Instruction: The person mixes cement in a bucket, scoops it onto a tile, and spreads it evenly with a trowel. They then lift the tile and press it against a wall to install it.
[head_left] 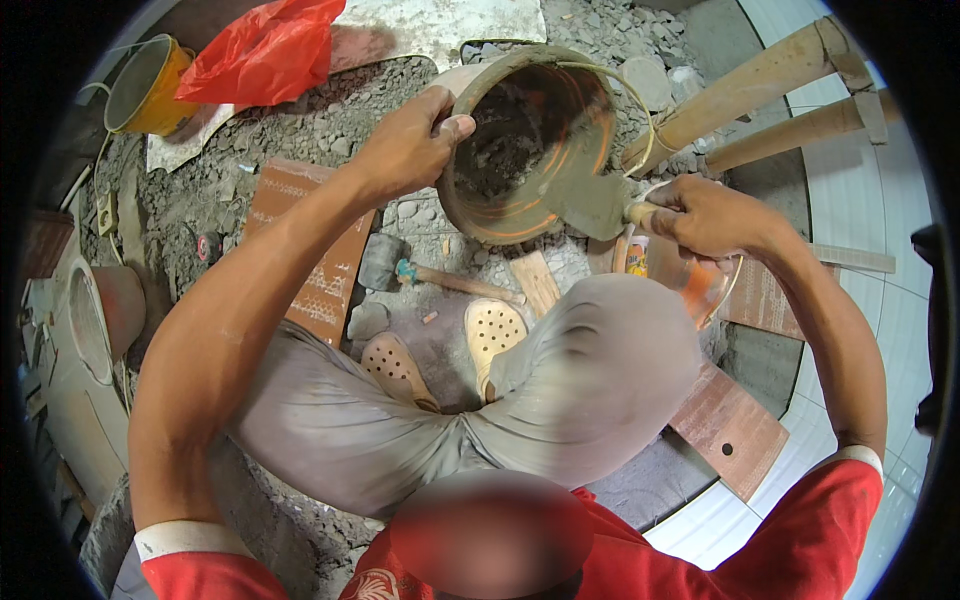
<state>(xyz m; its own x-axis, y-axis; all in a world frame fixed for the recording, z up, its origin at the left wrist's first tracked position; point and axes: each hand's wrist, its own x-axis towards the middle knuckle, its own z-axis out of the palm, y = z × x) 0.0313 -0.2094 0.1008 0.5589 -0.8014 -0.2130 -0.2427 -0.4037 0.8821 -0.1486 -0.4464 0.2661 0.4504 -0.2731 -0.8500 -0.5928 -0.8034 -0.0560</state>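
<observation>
- Much loose grey rubble [215,180] covers the floor around the crouching person, who wears dusty grey trousers [590,370].
- Two thick, round, pale-brown poles [745,95] lean at the upper right, before white wall tiles [860,190].
- One big round grey-coated bucket [588,115], with orange streaks inside, is in front of the knees; it is tilted, and its mouth faces toward the person. Some dark grey mortar [510,140] sticks inside.
- One crumpled bright red plastic bag [265,55] lies at the upper left, just beside a small yellow bucket [168,90].
- Flat reddish-brown rectangular tiles lie on both sides: one by the left forearm [325,290], another, having a dark round hole, right of the knee [725,415].
- One mallet with grey blocky head [380,262] and brown handle lies before the cream perforated clogs [495,335].
- One mortar-covered flat trowel [597,207] is at the bucket's lower right rim; I cannot tell if they touch.
- The left hand [425,135] grasps the bucket's left rim, with the thumb over the edge.
- The right hand [705,215] is closed around the trowel's pale handle.
- One small light-brown wooden piece [535,280] lies under the bucket's near side, beside the mallet's handle end.
</observation>
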